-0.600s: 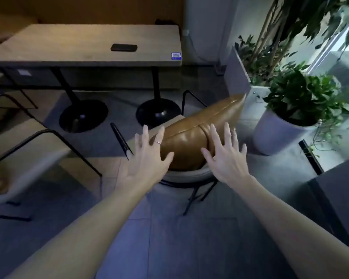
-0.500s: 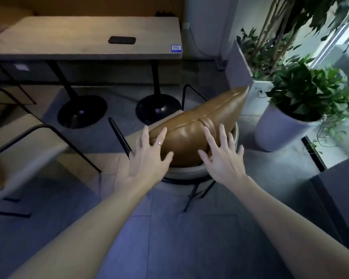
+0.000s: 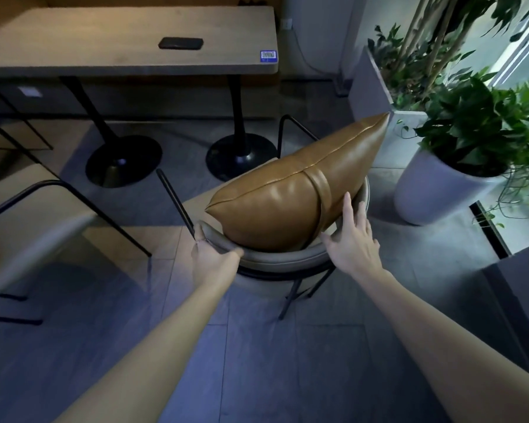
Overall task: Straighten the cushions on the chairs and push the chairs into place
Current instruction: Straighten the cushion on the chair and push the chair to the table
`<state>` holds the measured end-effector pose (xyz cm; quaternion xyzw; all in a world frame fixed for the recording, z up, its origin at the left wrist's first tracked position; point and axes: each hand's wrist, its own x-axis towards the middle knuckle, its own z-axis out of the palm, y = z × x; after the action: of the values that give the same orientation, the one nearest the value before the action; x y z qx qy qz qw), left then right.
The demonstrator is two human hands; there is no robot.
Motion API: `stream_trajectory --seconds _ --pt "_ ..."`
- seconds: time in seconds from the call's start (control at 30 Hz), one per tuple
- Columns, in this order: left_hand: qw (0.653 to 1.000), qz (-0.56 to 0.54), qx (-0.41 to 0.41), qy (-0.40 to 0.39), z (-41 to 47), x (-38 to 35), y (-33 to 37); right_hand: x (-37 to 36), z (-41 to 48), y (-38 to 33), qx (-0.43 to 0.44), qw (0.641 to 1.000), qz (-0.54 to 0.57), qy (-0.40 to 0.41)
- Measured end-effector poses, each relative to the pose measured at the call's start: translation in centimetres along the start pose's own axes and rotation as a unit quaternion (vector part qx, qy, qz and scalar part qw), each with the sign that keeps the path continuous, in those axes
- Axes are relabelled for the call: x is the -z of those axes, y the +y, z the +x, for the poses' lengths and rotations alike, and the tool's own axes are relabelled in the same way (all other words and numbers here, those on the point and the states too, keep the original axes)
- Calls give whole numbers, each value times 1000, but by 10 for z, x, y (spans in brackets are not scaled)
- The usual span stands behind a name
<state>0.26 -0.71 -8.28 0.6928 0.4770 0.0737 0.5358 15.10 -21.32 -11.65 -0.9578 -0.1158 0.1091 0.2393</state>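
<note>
I read this as a café or lounge. A pedestal-legged surface [image 3: 129, 41] carries a QR sticker [image 3: 268, 55]. Potted plants [image 3: 483, 129] line the window.

Directly before you the cushion [image 3: 290, 199] lies in the chair [image 3: 275, 257]. Behind it stands the table [image 3: 129, 41], a phone [image 3: 180, 43] on top. Potted plants [image 3: 458, 141] stand right.
</note>
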Motion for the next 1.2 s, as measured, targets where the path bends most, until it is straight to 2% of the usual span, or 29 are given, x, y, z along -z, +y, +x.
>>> stream_trajectory --seconds 0.13,0.23,0.33,0.83,1.0,1.2 --pt "994 -27 104 -24 15 -24 -3 -4 24 11 -77 991 105 -37" --pt "993 -43 107 -27 19 -40 -4 -10 39 17 -159 965 205 -43" --pt "996 -25 86 -27 24 -48 -6 -15 49 23 -192 941 275 -31" --pt "996 -13 60 -57 61 -21 -11 -32 44 -1 -201 939 280 -11" --pt "997 18 55 -56 91 3 -9 -49 39 -25 -203 944 259 3" --pt "996 59 36 -62 139 45 -3 -76 31 -68 -192 938 288 -1"
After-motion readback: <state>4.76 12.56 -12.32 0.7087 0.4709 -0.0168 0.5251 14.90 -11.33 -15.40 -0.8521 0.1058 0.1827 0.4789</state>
